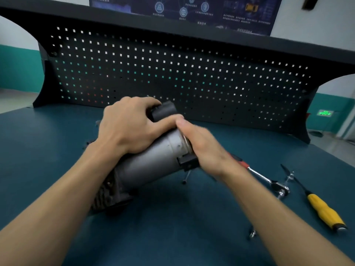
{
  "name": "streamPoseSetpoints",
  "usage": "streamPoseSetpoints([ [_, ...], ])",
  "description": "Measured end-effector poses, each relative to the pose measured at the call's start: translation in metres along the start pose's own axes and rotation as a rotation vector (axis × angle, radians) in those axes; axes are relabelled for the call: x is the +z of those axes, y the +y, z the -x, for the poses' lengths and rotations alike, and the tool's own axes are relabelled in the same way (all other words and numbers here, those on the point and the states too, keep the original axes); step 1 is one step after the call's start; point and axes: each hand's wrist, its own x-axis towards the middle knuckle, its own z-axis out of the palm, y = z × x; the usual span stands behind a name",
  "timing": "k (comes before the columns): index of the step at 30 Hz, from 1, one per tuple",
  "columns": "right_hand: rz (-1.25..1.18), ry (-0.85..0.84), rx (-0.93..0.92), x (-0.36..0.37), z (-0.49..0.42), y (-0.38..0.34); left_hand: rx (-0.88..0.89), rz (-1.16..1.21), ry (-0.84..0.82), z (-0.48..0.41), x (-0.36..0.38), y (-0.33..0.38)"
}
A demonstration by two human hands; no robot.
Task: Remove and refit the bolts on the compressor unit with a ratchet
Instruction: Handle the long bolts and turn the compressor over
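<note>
— On the counter (172,237), seen from the head view, where does the compressor unit (149,166) lie?
— On its side at the middle, with the grey cylinder slanting up to the right. Its finned near end is half hidden under the left forearm.
— And the hands?
— The left hand (124,125) grips the black fitting (163,111) at the unit's far end, fingers curled over it. The right hand (201,146) lies against the unit's right end, blurred, fingers hidden. I cannot tell if it holds anything.
— The ratchet (269,180)?
— Right of the unit, on the counter, red grip partly behind the right wrist. Further right lies a yellow-handled screwdriver (322,210). Small bolts (290,176) nearby are too blurred to count. A pegboard (172,73) stands behind the unit.
</note>
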Motion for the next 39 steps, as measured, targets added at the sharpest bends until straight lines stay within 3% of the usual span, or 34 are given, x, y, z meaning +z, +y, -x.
streamPoseSetpoints([
  [4,0.390,-0.051,-0.089,-0.034,-0.040,-0.065,-0.260,0.218,0.241,0.002,-0.003,-0.002],
  [8,0.689,-0.180,-0.045,-0.055,-0.050,-0.081,-0.404,0.398,0.179,0.009,0.012,0.010],
  [14,0.621,-0.176,-0.001,-0.078,-0.034,-0.060,-0.374,0.628,-0.275,-0.018,0.021,0.021],
  [17,0.525,-0.193,0.067,-0.090,-0.024,-0.050,-0.375,0.602,-0.384,-0.025,0.022,0.031],
  [22,0.520,-0.303,0.122,-0.085,-0.015,-0.062,-0.377,0.385,-0.209,-0.015,0.025,0.041],
  [27,0.738,-0.305,0.127,-0.075,-0.021,-0.079,-0.324,0.479,-0.097,-0.006,0.020,0.032],
  [33,0.841,-0.177,0.121,-0.071,-0.027,-0.078,-0.305,0.504,-0.101,-0.008,0.019,0.029],
  [39,0.905,-0.168,0.083,-0.070,-0.036,-0.078,-0.320,0.518,-0.159,-0.010,0.021,0.023],
])
